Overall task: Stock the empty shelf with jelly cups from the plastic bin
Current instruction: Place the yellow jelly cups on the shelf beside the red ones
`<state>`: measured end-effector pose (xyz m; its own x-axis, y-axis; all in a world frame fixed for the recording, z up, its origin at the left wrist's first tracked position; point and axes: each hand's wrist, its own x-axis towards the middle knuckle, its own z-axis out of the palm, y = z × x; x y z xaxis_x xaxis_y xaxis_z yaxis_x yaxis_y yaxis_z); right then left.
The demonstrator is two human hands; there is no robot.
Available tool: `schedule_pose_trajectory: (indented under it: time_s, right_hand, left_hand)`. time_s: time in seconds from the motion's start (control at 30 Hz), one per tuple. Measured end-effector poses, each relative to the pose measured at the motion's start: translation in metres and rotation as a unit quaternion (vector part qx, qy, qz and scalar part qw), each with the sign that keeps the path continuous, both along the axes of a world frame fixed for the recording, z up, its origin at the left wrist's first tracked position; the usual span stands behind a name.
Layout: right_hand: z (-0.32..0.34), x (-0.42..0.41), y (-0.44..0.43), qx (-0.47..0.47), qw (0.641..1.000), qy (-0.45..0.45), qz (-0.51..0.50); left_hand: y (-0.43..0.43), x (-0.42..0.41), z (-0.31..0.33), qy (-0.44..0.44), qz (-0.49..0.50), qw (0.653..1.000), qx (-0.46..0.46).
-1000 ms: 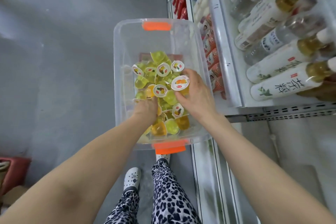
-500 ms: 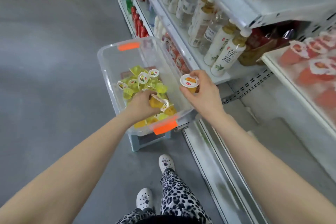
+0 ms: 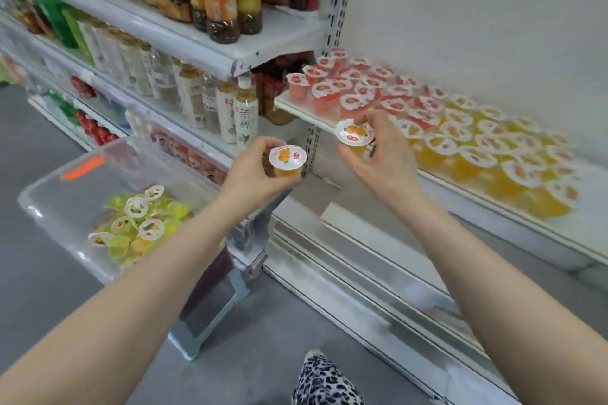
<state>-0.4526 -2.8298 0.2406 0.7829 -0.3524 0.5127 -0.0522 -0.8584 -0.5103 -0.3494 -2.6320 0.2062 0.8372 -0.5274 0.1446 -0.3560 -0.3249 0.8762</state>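
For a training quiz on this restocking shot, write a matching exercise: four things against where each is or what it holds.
1. left hand
2. right hand
3. plastic bin
4. red jelly cups

A. at the shelf's left end
B. grips the farther jelly cup, by the shelf's front edge
C. grips the nearer jelly cup, short of the shelf
D. low on the left, yellow-green cups inside

Pairs: 1-C, 2-B, 3-D, 4-A

"茶粹" down one white bottle [image 3: 245, 122] (other labels blurred)

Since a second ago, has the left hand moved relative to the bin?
Yes: left hand rose out of the bin toward the shelf, gripping an orange cup.
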Motion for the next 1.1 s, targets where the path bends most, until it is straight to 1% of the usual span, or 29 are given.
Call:
schedule_pose_trajectory:
  time_s: [0.27, 0.43, 0.6, 0.73, 0.9, 1.03, 1.1]
  right_hand:
    - [0.043, -0.094, -0.088, -0.036, 0.990, -0.048, -0.131]
    - [0.059, -0.155, -0.154, -0.013, 0.982, -0.059, -0.179]
    - [0.065, -0.210, -0.232, -0.016, 0.972, -0.022, -0.232]
    - [0.050, -0.232, -0.294, 0.023, 0.961, 0.043, -0.272]
    - [0.019, -0.230, -0.349, 0.055, 0.962, 0.092, -0.249]
    - [0.004, -0.215, -0.373, 0.065, 0.964, 0.129, -0.222]
    - [-0.001, -0.209, -0.381, 0.072, 0.965, 0.132, -0.215]
  left_hand:
    - [-0.113, -0.055, 0.059, -0.052, -0.119, 0.991, -0.028]
    - [-0.187, -0.095, 0.079, -0.069, -0.159, 0.983, -0.058]
    - [-0.257, -0.129, 0.091, -0.075, -0.170, 0.980, -0.072]
    - [-0.304, -0.148, 0.092, -0.082, -0.162, 0.981, -0.060]
    - [-0.345, -0.159, 0.090, -0.080, -0.128, 0.988, -0.046]
    - [-0.363, -0.161, 0.088, -0.079, -0.104, 0.991, -0.042]
    - [-0.368, -0.162, 0.088, -0.083, -0.094, 0.992, -0.034]
